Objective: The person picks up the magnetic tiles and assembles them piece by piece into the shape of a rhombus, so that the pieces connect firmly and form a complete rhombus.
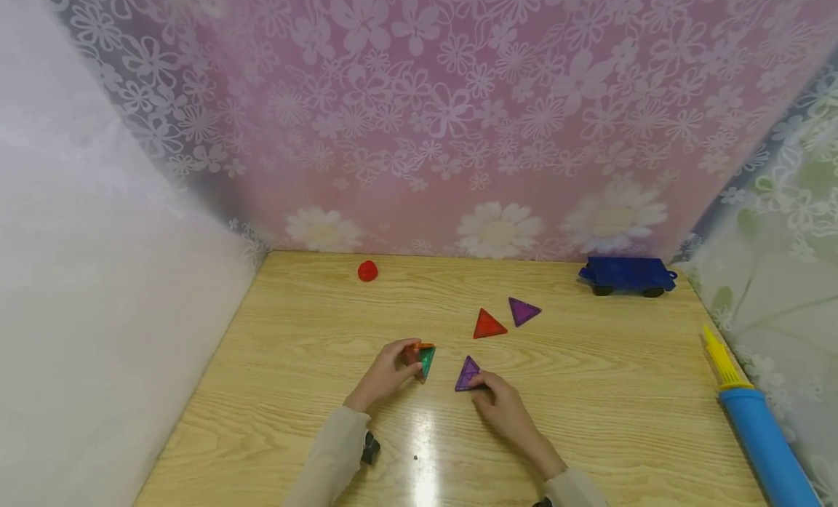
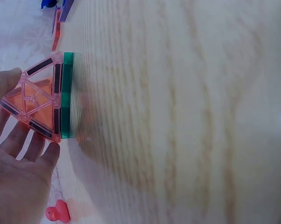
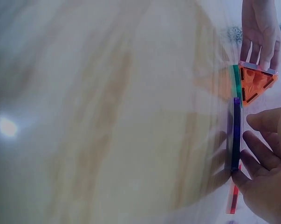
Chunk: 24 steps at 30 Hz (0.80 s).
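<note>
Near the middle of the table, grips with the left hand [image 1: 386, 372] a partly built shape of see-through plastic tiles: a pink triangle [image 2: 32, 99] and an orange triangle [image 3: 254, 85] raised above a green triangle [image 1: 427, 361] flat on the wood. Touches with the right hand [image 1: 505, 412], fingers loosely bent and no firm hold showing, a purple plastic triangle [image 1: 464, 380] lying just beside. Could collapse if let go too soon, seemingly for lack of another wall as brace. Could also split at the seams under too hard a squeeze, or catch at the wrong edge through the pull of dark strips, probably magnets.

Underneath, pale wood-grain tabletop [image 1: 262, 405], glossy, with bright glare toward the near side. Farther back, a red triangle [image 1: 489, 325], a second purple triangle [image 1: 524, 312], a small red toy [image 1: 368, 271] and a blue wheeled flatbed [image 1: 627, 274]. At right, a blue-and-yellow plastic pump [image 1: 762, 434]. Beyond, pink flower-printed cloth [image 1: 425, 129]; at left, whitish sheeting [image 1: 118, 274].
</note>
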Motion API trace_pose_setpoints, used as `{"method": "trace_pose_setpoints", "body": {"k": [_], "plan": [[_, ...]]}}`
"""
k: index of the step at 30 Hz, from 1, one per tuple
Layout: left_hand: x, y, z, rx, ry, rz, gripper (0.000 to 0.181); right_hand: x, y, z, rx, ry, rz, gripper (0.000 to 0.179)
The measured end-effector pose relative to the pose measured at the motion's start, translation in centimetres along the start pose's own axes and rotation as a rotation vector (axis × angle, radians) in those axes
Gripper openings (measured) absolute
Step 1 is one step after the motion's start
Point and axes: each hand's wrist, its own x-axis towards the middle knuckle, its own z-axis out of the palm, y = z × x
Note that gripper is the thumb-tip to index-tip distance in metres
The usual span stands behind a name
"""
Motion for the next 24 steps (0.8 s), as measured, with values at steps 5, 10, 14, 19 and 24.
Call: {"method": "trace_pose_setpoints", "body": {"k": [5, 10, 14, 19, 24], "plan": [[-0.1, -0.2, 0.0, -0.013, 0.000, 0.019, 0.047, 0.0, 0.0, 0.1, -0.028, -0.010, -0.001, 0.020], [0.0, -0.2, -0.1, -0.007, -0.001, 0.027, 0.051, 0.2, 0.1, -0.1, 0.000, 0.011, 0.016, 0.023], [0.0, -0.1, -0.2, -0.020, -0.009, 0.021, 0.055, 0.6, 0.2, -0.5, 0.013, 0.042, 0.004, 0.024], [-0.1, 0.9, -0.2, 0.008, 0.063, 0.009, 0.049, 1.5, 0.4, -1.4, -0.002, 0.058, 0.041, 0.024], [-0.1, 3.0, 0.0, 0.072, 0.190, 0.109, 0.037, 2.5, 0.6, -2.2, -0.018, 0.044, 0.077, 0.028]]}}
